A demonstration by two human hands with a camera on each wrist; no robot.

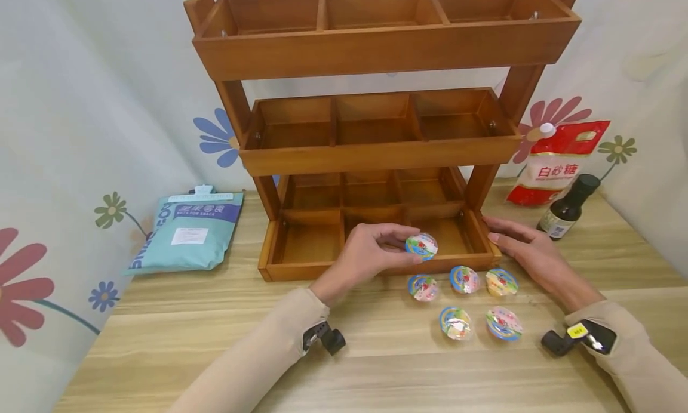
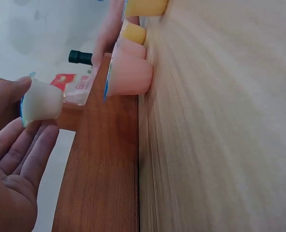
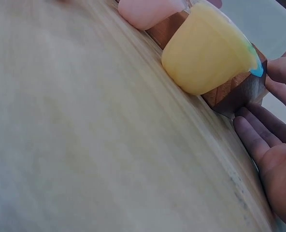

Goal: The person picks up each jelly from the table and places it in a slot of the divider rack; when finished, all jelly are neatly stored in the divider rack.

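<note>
My left hand (image 1: 371, 249) pinches a small jelly cup (image 1: 421, 246) by its lid, between thumb and fingers, over the front edge of the wooden rack's (image 1: 301, 272) bottom tier. In the left wrist view this cup (image 2: 42, 100) looks whitish, with a blue-edged lid. My right hand (image 1: 532, 252) touches the rack's lower right front corner, its fingers extended along the side. Several more jelly cups stand lid up on the table before the rack, among them a yellow cup (image 3: 206, 50) near my right hand and a pink cup (image 2: 131, 76).
The rack has three tiers split into compartments. To its left lies a teal snack bag (image 1: 188, 234) with a clip on top. At its right stand a red and white sugar pouch (image 1: 553, 165) and a dark bottle (image 1: 568, 209) with a green cap. A flowered curtain hangs behind.
</note>
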